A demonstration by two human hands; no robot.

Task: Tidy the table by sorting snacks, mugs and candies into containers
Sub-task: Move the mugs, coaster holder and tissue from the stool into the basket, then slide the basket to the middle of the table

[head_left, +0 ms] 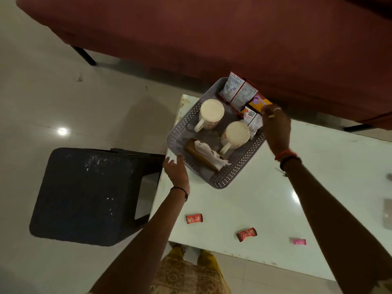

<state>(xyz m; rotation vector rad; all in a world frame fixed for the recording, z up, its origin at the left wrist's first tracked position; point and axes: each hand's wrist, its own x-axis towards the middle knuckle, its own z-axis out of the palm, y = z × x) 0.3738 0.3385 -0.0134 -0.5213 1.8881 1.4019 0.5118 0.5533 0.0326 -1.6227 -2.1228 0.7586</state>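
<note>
The grey perforated basket [231, 172] sits at the white table's [265, 204] far-left corner, its long axis running diagonally from near-left to far-right, holding two cream mugs [212, 112] and upright snack packets [237, 90]. The left hand [177, 171] has its fingers spread loosely against the basket's near-left rim, while the right hand [275, 126] curls over the far-right rim by the packets; its grip cannot be told.

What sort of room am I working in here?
Probably a home living room: a maroon sofa behind a low white table, a dark plastic stool beside it, and a glossy tiled floor.
</note>
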